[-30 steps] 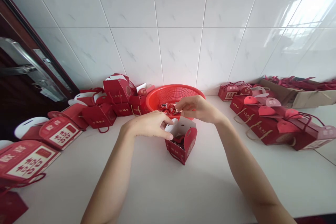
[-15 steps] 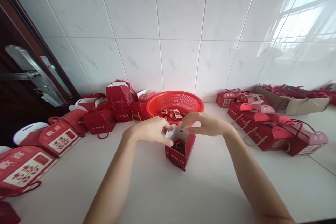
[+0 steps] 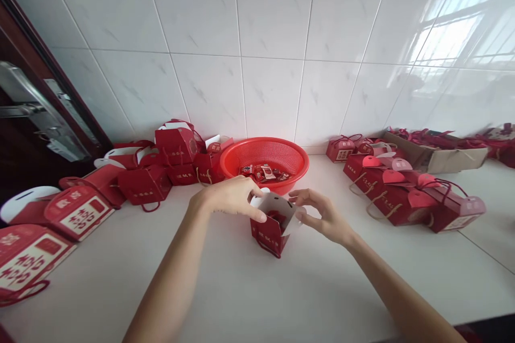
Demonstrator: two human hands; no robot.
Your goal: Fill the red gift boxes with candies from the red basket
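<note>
Nearest to us, two bare forearms reached in over the bench (image 3: 241,295), a smooth, pale, faintly glossy surface. The left hand (image 3: 231,195) was partly closed, thumb and fingers bent about the left edge of the open box (image 3: 269,236); its thumb lay along the near rim, and some fingertips were hidden behind a white flap. The right hand (image 3: 324,220) was half open, thumb and forefinger parted at the box's right-hand flap; we could not tell whether they pinched it or only touched it.

The open box stood upright on the bench between the hands, just in front of the basket. We noted thin folded card, matt red outside with pale lettering, plain white within, and a red cord low on the near side. Small dark-red contents (image 3: 277,216) showed inside, too shadowed to identify.

To the left we recorded a cluster of red boxes (image 3: 86,211), some with rounded tops, cream panels and cord loops. Beyond the open box sat the round red plastic basket (image 3: 277,156), its wall finely perforated, with glossy wrapped pieces (image 3: 267,172) in the bottom. At right lay a row of similar boxes (image 3: 382,195); past them, a brown cardboard carton (image 3: 450,162) held shiny red ribbon-like material (image 3: 426,138). Glossy, grey-veined white tiles (image 3: 273,91) formed the wall behind.
</note>
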